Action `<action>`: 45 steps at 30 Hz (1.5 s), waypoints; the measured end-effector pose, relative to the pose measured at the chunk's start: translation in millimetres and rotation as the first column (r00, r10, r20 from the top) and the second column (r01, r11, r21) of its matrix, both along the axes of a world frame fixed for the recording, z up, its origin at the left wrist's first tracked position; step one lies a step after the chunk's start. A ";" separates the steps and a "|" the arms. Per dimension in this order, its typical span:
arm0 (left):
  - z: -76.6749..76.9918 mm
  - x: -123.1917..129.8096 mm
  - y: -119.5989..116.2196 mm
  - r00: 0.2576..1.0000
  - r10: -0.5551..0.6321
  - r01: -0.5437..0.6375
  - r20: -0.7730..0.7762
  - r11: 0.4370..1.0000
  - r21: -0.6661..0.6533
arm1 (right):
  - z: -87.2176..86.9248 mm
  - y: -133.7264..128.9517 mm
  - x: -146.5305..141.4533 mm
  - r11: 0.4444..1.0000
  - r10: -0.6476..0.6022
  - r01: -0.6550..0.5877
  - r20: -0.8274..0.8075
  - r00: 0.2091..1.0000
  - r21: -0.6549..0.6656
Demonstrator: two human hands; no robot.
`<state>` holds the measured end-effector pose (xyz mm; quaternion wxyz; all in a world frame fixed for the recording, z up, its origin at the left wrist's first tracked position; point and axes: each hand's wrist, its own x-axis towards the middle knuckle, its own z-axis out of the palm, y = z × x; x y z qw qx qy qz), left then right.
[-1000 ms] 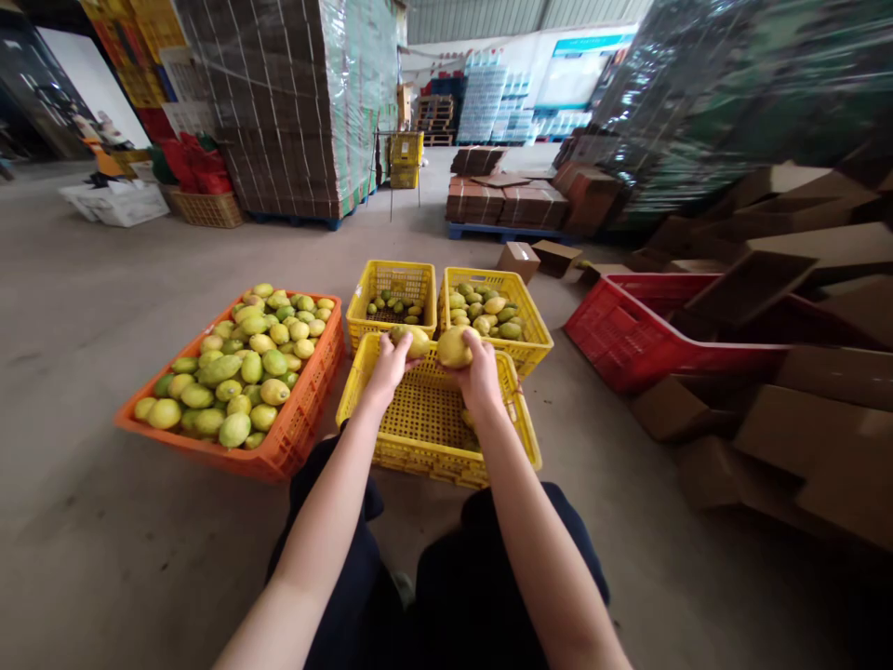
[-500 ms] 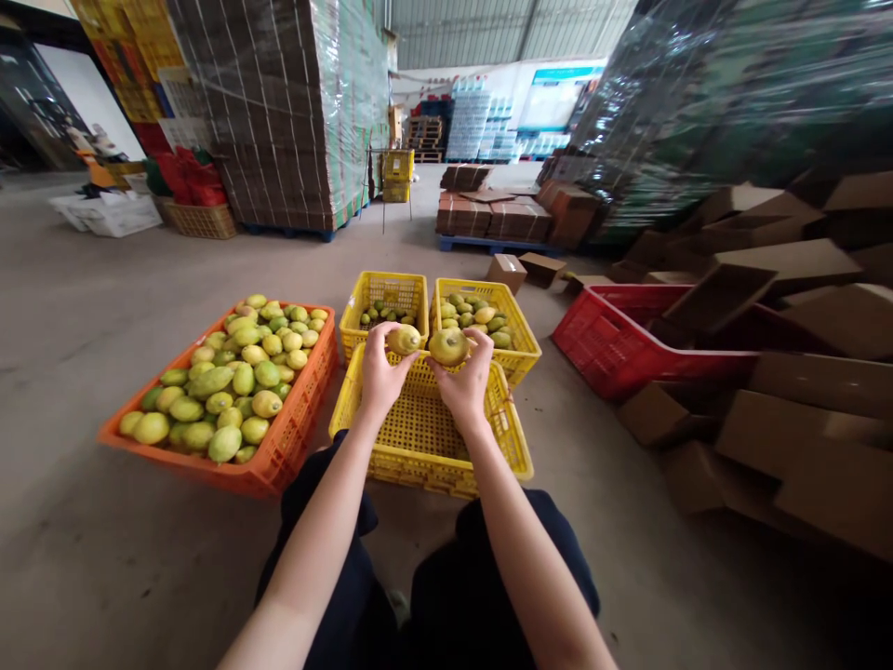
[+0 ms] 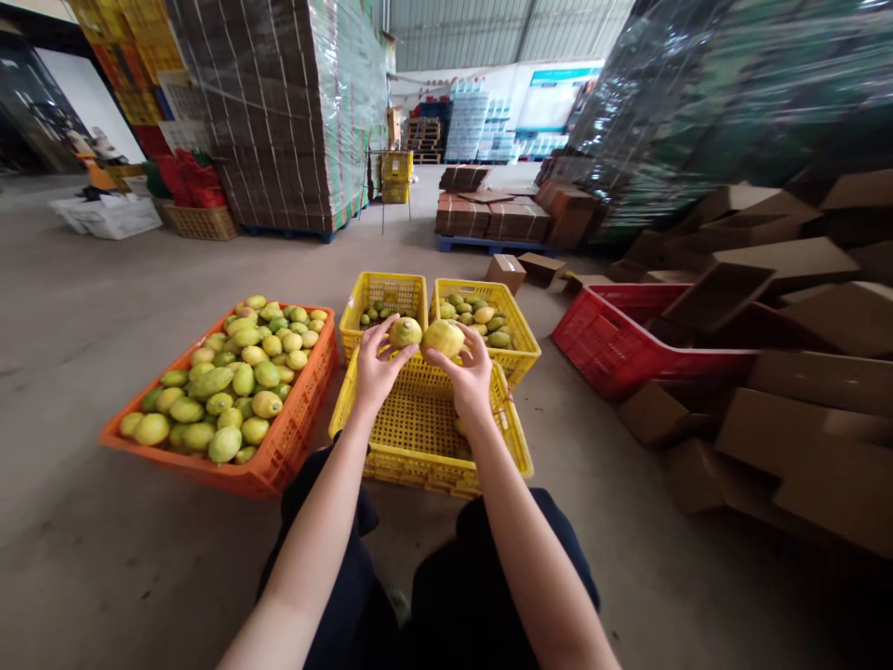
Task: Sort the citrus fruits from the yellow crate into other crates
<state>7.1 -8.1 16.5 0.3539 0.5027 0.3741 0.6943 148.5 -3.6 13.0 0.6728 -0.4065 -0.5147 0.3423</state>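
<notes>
My left hand (image 3: 378, 374) pinches a yellow-green lemon (image 3: 406, 332) between thumb and fingers, its end facing me. Close beside it, my right hand (image 3: 470, 374) is closed on a larger, yellower lemon (image 3: 444, 340). Both are held up over the far rim of a yellow crate (image 3: 397, 461) between my knees. Inside that crate, a bit of yellow fruit (image 3: 460, 426) shows, mostly hidden by my right wrist. To the left, an orange crate (image 3: 209, 473) is heaped with green and yellow lemons (image 3: 244, 377).
Behind the near crate stand two yellow crates, the left one (image 3: 353, 321) with some small green fruit, the right one (image 3: 528, 358) with more lemons. A red crate (image 3: 593, 354) and piled cardboard boxes (image 3: 809, 409) lie to the right. Farther back are wrapped pallet stacks (image 3: 272, 121).
Both lemons have turned in my fingers, the right one now showing its side instead of its end. My hands have shifted only slightly. Fruit now shows beside my right wrist.
</notes>
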 end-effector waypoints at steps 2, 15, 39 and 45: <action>1.5 -1.8 1.6 0.987 -0.095 0.104 0.128 0.992 -0.065 | 3.8 0.6 3.0 0.991 0.084 -0.097 -0.140 0.987 -0.093; 5.9 -13.8 5.9 0.864 -0.195 0.356 0.464 0.888 -0.290 | 14.7 -3.0 8.8 0.913 0.237 -0.352 -0.436 0.868 -0.206; -5.4 -17.4 15.0 0.899 -0.169 0.301 0.403 0.908 -0.291 | 4.7 5.2 13.2 0.878 0.284 -0.423 -0.466 0.838 -0.224; -4.4 -16.7 13.6 0.875 -0.113 0.307 0.471 0.881 -0.360 | 1.8 9.5 20.4 0.852 0.302 -0.462 -0.488 0.819 -0.248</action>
